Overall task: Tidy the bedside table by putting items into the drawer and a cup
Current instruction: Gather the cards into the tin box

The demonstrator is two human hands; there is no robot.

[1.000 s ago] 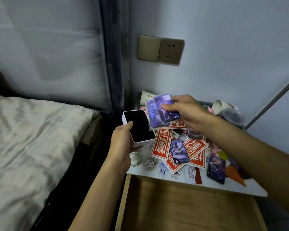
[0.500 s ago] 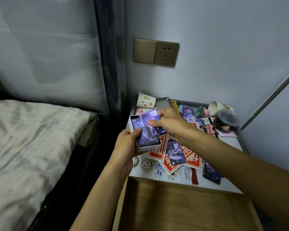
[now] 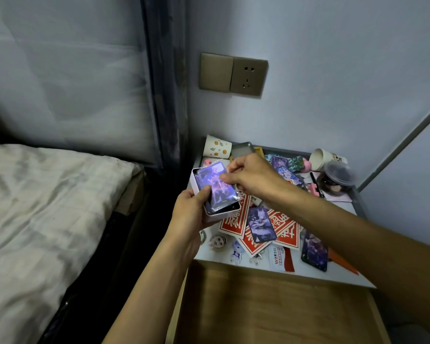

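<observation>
A cluttered white bedside table (image 3: 340, 278) fills the corner beside a bed (image 3: 47, 207). Its open wooden drawer (image 3: 271, 309) runs off the bottom edge. The left hand (image 3: 189, 214) grips a small white box (image 3: 222, 215) above the table's left edge. The box's inside is hidden under glossy, sleeved purple picture cards (image 3: 216, 188), which the right hand (image 3: 253, 177) pinches.

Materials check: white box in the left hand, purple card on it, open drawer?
The white box: smooth matte white walls, crisp rounded rim; rigid cardboard or plastic, cannot tell which. The purple card: printed card in a clear glossy plastic sleeve; glare and a transparent edge show. The drawer: wood or wood-look laminate, matte; brown grain streaks visible.
</observation>
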